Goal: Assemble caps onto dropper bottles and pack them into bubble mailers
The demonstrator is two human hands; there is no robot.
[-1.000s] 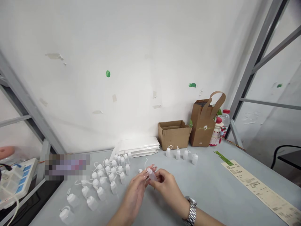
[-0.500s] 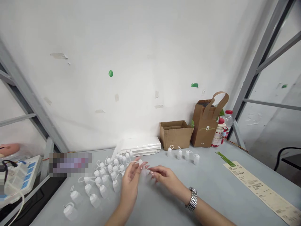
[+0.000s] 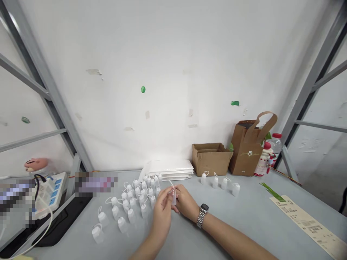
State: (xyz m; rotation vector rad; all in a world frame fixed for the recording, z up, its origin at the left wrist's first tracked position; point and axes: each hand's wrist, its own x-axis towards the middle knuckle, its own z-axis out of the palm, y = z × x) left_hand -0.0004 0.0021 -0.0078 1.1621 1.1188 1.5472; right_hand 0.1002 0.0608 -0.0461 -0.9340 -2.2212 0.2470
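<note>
Between my hands is a small translucent white bottle (image 3: 174, 198), upright, a thin strap loop sticking up from its top. My left hand (image 3: 162, 206) closes on it from the left, thumb and fingertips pressed near its cap. From the other side my right hand (image 3: 187, 203), wearing a metal-band watch (image 3: 202, 215) at the wrist, has its fingers curled around the upper part. The fingers partly hide the cap. Left of my left hand stand many similar capped bottles (image 3: 122, 224) with strap loops. A short row of the same bottles (image 3: 215, 182) stands at the right.
Behind the hands lies a stack of white flat packages (image 3: 168, 169). An open cardboard box (image 3: 211, 160), a brown paper bag (image 3: 246, 151) and red-capped bottles stand back right. A printed paper strip (image 3: 309, 220) lies far right; a power strip (image 3: 55, 195) and black flat object (image 3: 65, 216) are left.
The view has swung left, so things appear farther right. My right hand has come in against my left, its fingers now curled around the small bottle rather than reaching toward it.
</note>
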